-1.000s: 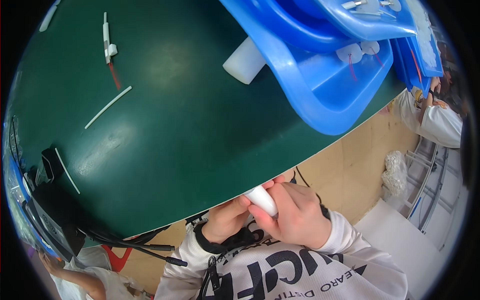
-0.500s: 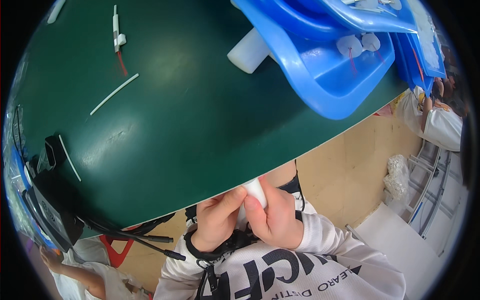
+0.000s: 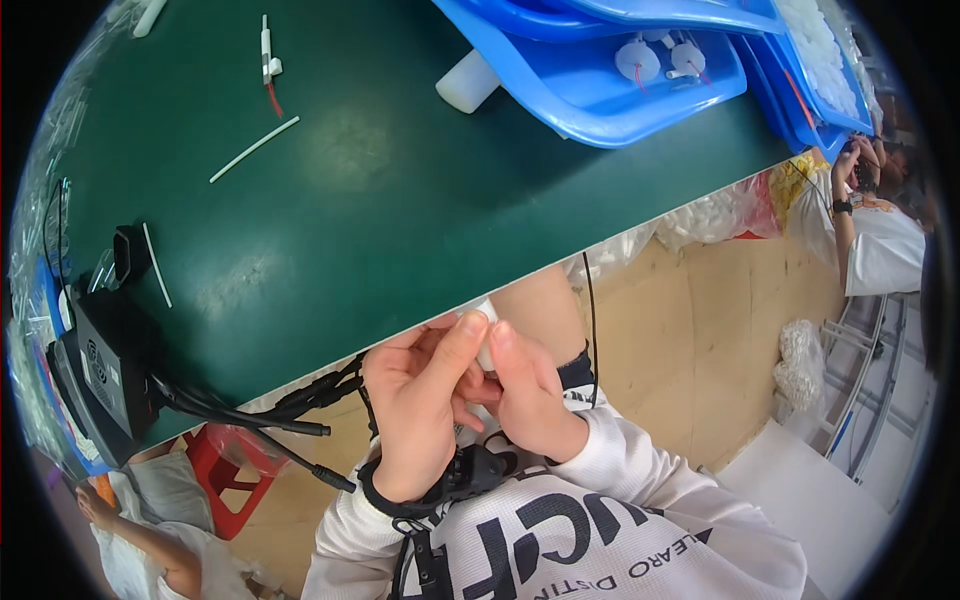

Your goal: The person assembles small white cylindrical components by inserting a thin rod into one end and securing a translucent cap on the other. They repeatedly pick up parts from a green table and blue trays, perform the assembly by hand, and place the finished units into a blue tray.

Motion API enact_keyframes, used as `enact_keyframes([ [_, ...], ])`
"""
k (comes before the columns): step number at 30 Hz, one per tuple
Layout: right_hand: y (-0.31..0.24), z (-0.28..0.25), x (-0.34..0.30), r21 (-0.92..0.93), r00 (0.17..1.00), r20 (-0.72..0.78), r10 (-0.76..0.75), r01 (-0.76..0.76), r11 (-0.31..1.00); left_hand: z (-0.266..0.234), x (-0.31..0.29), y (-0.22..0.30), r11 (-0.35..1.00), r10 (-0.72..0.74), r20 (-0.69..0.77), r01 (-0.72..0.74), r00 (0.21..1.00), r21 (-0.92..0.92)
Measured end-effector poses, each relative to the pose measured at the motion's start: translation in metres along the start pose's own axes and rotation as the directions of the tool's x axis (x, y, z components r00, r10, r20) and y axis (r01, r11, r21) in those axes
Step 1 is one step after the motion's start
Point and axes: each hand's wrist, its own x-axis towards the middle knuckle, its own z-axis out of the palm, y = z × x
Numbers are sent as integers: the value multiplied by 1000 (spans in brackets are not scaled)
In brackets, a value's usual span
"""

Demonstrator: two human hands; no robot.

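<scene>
Just below the near table edge, my two hands are closed together on a small white cylindrical piece [image 3: 487, 308]. My left hand [image 3: 415, 390] presses its thumb on the piece, with the fingers curled beneath. My right hand [image 3: 533, 388] pinches the piece from the other side with its thumb. Most of the piece is covered by fingers, so its full shape cannot be made out. A black strap with a device is on my left wrist.
Blue trays [image 3: 640, 125] hold round white parts [image 3: 637, 61] with red wires. On the green table [image 3: 350, 230] lie a white cylinder [image 3: 467, 82], a thin white tube [image 3: 254, 150] and a slim red-wired part [image 3: 267, 60]. A black box [image 3: 105, 370] trails cables [image 3: 270, 408]. Other people sit nearby.
My hands have risen slightly and shifted left with the white piece. More of it is now covered by my fingers. The table and trays appear shifted as the view tilts.
</scene>
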Motion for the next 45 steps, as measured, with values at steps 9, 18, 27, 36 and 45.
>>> enact_keyframes([
  [9,8,-7,-4,10,996,85,-18,18,1000,-5,-12,-3,998,24,56,-28,998,62],
  [18,8,-1,-7,-108,1000,-2,20,-21,994,-6,-11,0,993,81,43,-84,996,84],
  [27,14,26,-8,364,995,-91,37,-1,932,11,-17,17,980,60,-109,-38,992,194],
  [36,-2,5,-1,315,982,184,45,-102,944,17,-24,10,984,162,-21,-160,987,80],
  [45,-52,-23,-44,-371,761,346,-548,648,665,21,-65,-11,485,805,150,-783,574,390],
])
